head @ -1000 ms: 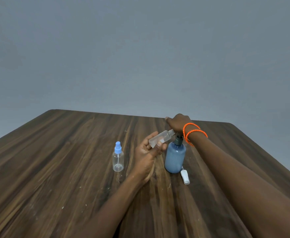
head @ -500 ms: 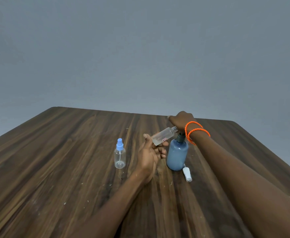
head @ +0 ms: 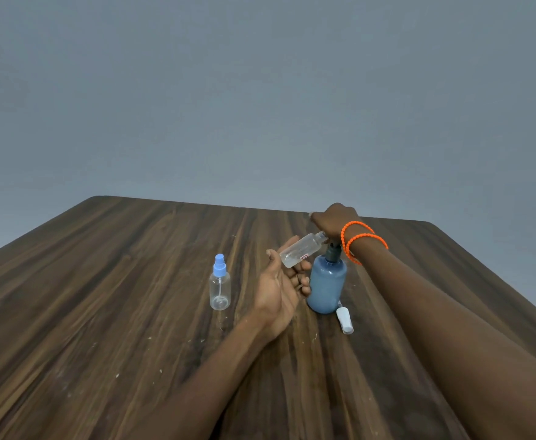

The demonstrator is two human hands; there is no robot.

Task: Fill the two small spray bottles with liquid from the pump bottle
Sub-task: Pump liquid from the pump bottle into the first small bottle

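A blue pump bottle [head: 327,282] stands upright on the wooden table [head: 117,281]. My right hand [head: 331,220], with orange bead bracelets at the wrist, rests on top of its dark pump head and hides the nozzle. My left hand [head: 281,292] holds a clear uncapped spray bottle [head: 301,250] tilted, its mouth up under my right hand at the pump. A second clear spray bottle [head: 219,285] with a light blue spray cap stands upright to the left, apart from both hands.
A white spray cap [head: 345,320] lies on the table just right of the pump bottle's base. The table's far edge runs right behind my right hand. A plain grey wall fills the background.
The tilted bottle has stayed at the pump nozzle while my left hand's fingers have loosened around it. My right hand stays on the pump head. The view has shifted slightly.
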